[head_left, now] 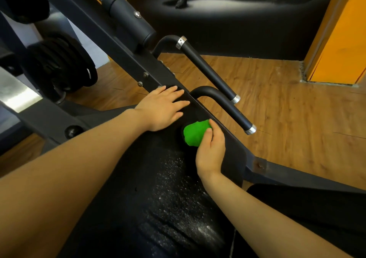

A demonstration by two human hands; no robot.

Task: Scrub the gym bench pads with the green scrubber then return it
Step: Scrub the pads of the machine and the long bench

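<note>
On the far end of the black bench pad (158,188), the right hand (211,150) pinches the green scrubber (195,132) between thumb and fingers and holds it down on the vinyl, close to the metal frame (126,59). The left hand (161,109) lies flat with straight fingers on the top edge of the pad, holding nothing. A band of white foam or droplets shows lower on the pad, so that part looks already wetted. To do this step well, the person should probably keep the left hand pressing as a support, rub with firm overlapping strokes, and work the scrubber into the edge near the two handles (223,107), where dirt may collect. No brand, label or writing can be read anywhere.
</note>
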